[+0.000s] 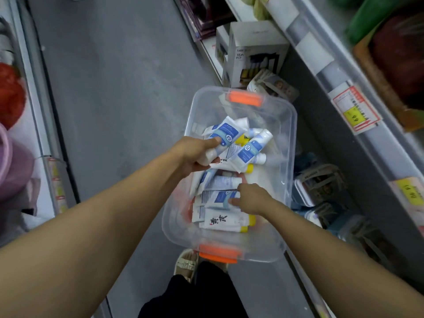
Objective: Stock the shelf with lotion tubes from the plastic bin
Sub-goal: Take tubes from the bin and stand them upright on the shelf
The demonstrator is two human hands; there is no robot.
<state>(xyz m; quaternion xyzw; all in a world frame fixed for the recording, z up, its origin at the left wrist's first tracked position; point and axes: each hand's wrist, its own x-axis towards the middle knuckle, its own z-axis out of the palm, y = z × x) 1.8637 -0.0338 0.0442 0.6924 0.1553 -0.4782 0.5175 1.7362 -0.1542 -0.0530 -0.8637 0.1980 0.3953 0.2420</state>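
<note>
Tubes (223, 196) lie crosswise just left of the right hand (251, 198), fingers (234, 201) pressing one; left hand (195, 154) grips a tube (220, 138) above the bin (286, 143).

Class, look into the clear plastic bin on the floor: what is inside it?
The bin holds a loose pile of white-and-blue tubes, some yellow-capped. Both hands reach in. Lower layers are covered.

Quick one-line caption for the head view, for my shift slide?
Left hand grips a lotion tube while right hand picks another from the clear bin.
</note>
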